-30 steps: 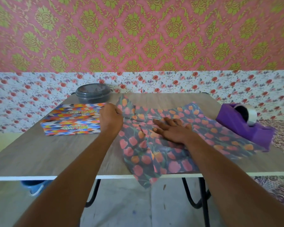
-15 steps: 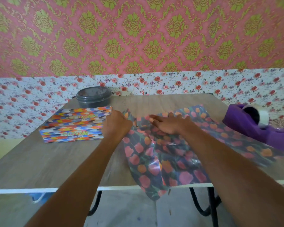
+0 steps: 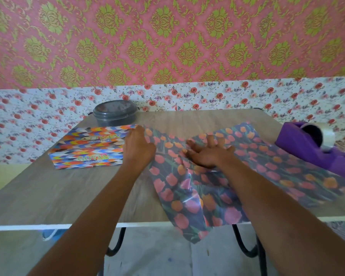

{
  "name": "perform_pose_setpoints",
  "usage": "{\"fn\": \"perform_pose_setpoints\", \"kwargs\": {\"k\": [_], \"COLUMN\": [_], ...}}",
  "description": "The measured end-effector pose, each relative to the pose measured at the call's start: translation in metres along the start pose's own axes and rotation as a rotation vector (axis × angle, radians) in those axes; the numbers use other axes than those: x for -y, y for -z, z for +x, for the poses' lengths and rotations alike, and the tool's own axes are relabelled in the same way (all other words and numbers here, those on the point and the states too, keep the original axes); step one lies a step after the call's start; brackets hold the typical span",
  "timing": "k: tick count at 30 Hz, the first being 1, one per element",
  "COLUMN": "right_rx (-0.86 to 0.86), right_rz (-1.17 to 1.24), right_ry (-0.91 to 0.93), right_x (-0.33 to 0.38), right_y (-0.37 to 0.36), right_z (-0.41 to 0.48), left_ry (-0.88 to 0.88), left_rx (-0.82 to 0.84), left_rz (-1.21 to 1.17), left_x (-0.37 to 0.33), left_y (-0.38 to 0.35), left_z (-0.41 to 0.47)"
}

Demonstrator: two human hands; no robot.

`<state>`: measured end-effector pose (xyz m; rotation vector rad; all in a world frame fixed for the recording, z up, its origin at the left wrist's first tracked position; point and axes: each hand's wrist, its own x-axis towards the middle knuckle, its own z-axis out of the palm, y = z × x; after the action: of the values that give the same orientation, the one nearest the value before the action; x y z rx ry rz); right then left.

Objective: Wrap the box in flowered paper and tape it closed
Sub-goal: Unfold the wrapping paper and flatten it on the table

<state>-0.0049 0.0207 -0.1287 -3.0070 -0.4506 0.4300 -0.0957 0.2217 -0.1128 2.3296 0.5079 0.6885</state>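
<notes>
Hands: the right hand (image 3: 207,153) lies palm down on the flowered paper (image 3: 187,198), fingers straight and spread wide, pointing away from the person. Half a second ago those fingers lay closer together; a second ago the hand pressed the sheet nearer the person. The left hand (image 3: 138,148) sits at the sheet's far left edge, back to the camera with its fingers curled under. Whether it pinches the paper cannot be told. Its place has changed little across the three frames. The sheet corner that stood raised beside it a second ago now lies lower.

The paper is rumpled under and between both hands. It spreads from the middle of the table (image 3: 48,196) toward the right, and one near corner hangs over the front edge.

The box (image 3: 90,148) lies flat on the table, unwrapped, left of the sheet. Its long axis runs across the table, left to right, the right end slightly farther away and just beside the left hand. Its lettering reads upright from the person's side.

A grey round tub (image 3: 115,114) stands behind the box. The purple tape dispenser (image 3: 315,150) stands at the right, on the sheet's far right part.
</notes>
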Motion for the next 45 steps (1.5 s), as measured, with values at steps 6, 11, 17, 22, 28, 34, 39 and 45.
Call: {"fn": "perform_pose_setpoints", "kwargs": {"k": [6,11,17,22,28,34,39,45], "right_rx": [0.021,-0.045,-0.035,-0.102,-0.172,-0.106,-0.122,0.061], "right_rz": [0.063,0.04,0.055,0.057,0.056,0.05,0.049,0.245], "right_ry": [0.112,0.115,0.089,0.055,0.031,0.036,0.045,0.126], "right_x": [-0.012,-0.021,-0.021,-0.018,-0.017,-0.019,-0.018,-0.025], "right_y": [-0.002,-0.023,-0.031,-0.035,-0.041,-0.035,-0.037,-0.017], "right_z": [-0.009,-0.05,-0.061,-0.06,-0.061,-0.058,-0.059,-0.055], "left_ry": [-0.067,-0.004,-0.001,0.131,0.128,0.045,0.03,-0.002], "left_rx": [0.077,-0.006,-0.025,0.072,0.092,0.069,0.163,0.302], "left_rz": [-0.056,-0.156,-0.288,-0.375,-0.329,-0.22,-0.229,-0.368], "left_x": [0.004,0.003,-0.002,0.007,0.023,0.019,0.024,0.016], "left_y": [-0.001,0.0,0.007,0.006,0.017,0.029,0.034,0.04], "left_z": [-0.027,-0.029,-0.073,-0.094,-0.085,-0.081,-0.103,-0.12]}}
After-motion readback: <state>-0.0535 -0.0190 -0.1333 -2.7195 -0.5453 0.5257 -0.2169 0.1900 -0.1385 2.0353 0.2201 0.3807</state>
